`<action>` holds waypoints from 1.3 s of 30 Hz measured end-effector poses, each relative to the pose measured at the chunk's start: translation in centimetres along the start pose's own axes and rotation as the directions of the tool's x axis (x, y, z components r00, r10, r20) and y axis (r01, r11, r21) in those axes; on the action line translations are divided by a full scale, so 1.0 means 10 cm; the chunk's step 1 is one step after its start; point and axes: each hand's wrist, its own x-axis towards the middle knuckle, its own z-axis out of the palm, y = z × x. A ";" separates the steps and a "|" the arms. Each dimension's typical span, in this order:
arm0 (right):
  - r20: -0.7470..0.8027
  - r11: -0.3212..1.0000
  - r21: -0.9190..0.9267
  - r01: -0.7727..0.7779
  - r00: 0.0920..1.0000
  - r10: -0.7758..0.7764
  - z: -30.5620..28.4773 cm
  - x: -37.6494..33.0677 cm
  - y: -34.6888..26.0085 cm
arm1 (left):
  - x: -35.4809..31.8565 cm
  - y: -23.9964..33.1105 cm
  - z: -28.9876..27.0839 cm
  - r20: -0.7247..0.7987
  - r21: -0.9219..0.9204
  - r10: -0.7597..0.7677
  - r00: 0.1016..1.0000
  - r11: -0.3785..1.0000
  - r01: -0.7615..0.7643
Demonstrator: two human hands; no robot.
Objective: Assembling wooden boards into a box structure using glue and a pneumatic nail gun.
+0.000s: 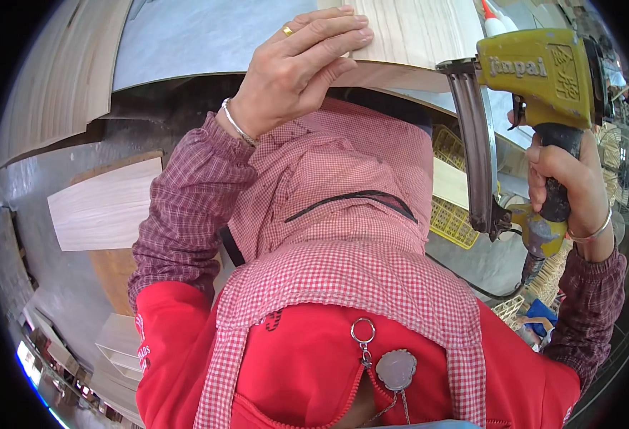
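My right hand [568,171] is wrapped around the black grip of a yellow pneumatic nail gun [543,75], its index finger close to the trigger. The gun's nose is at the near right corner of a pale wooden piece [414,36], and the long dark magazine points back toward me. Whether the nose touches the wood I cannot tell. Across the left end of that piece lies my left hand [296,68], fingers stretched out over the top and thumb along the near edge. The piece rests on a pale blue-grey work surface [186,36].
Stacked wooden boards [64,64] stand at the far left. A pale panel [107,204] lies lower on the left. Beneath the gun is a yellow plastic basket [452,222], and a hose [486,292] trails from the grip. White bottles [497,25], one red-tipped, stand behind the gun.
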 end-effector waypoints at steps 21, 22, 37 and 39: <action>0.047 0.998 -0.020 0.068 0.997 -0.067 0.11 -0.08 -0.25 | 0.31 0.40 0.02 0.466 0.327 -0.555 0.689 0.831 0.449; 0.050 0.997 -0.021 0.071 0.996 -0.070 0.11 -0.08 -0.24 | 0.31 0.41 0.03 0.464 0.325 -0.552 0.693 0.834 0.447; 0.004 0.998 -0.034 0.045 0.999 -0.045 0.23 -0.09 -0.32 | 0.27 0.42 0.06 0.441 0.333 -0.564 0.698 0.825 0.456; -0.020 0.998 -0.044 0.036 0.999 -0.037 0.25 -0.10 -0.34 | 0.25 0.41 0.06 0.446 0.351 -0.541 0.713 0.838 0.417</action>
